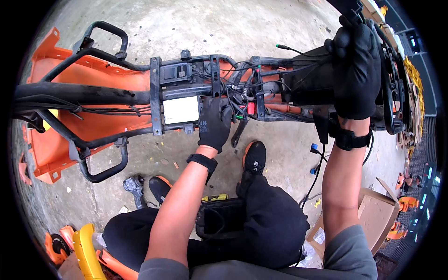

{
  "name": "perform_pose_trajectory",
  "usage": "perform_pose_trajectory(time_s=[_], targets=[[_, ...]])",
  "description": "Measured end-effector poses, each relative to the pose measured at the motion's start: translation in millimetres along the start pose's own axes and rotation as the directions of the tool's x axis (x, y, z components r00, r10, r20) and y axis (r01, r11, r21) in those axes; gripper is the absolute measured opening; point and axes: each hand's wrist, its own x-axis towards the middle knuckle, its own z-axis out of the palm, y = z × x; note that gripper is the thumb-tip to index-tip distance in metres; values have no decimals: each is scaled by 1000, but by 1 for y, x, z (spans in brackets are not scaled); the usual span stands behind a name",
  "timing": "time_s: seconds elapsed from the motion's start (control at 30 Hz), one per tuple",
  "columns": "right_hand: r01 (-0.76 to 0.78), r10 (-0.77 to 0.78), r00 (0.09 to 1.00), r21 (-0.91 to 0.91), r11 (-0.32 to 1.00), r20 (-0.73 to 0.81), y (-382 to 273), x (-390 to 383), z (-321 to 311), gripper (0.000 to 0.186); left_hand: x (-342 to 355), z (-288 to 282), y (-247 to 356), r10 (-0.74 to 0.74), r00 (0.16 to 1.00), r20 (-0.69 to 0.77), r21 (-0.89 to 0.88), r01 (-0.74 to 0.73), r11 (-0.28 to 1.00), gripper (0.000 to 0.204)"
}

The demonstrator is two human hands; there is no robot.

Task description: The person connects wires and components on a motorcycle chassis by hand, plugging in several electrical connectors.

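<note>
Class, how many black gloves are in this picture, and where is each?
2. The left-hand glove is beside the white rectangular panel; the right-hand glove is near the right end of the black metal frame.

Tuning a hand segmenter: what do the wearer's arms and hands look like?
Left hand and right hand: black gloves, faint pale printing on the left one. Black wrist straps. Forearms bare below short grey sleeves.
</note>
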Motion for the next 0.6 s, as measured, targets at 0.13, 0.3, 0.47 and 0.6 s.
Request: perform_pose_trajectory(time_s=[0.13,0.3,0.47,0.6], targets=[[-68,68,998,22,997,4,8,0,-9,38,-2,1,1,-41,999,7,-40,41,998,21],[-13,7,997,-70,997,-78,0,-5,9,38,-2,1,-1,-35,999,26,-33,36,999,22],[-42,41,999,33,999,16,7,-2,-5,38,-2,2,-3,-11,1000,18,-42,12,999,22],[-69,68,998,41,997,13,10,-3,-6,38,-2,2,-2,-25,999,22,-49,26,998,21]])
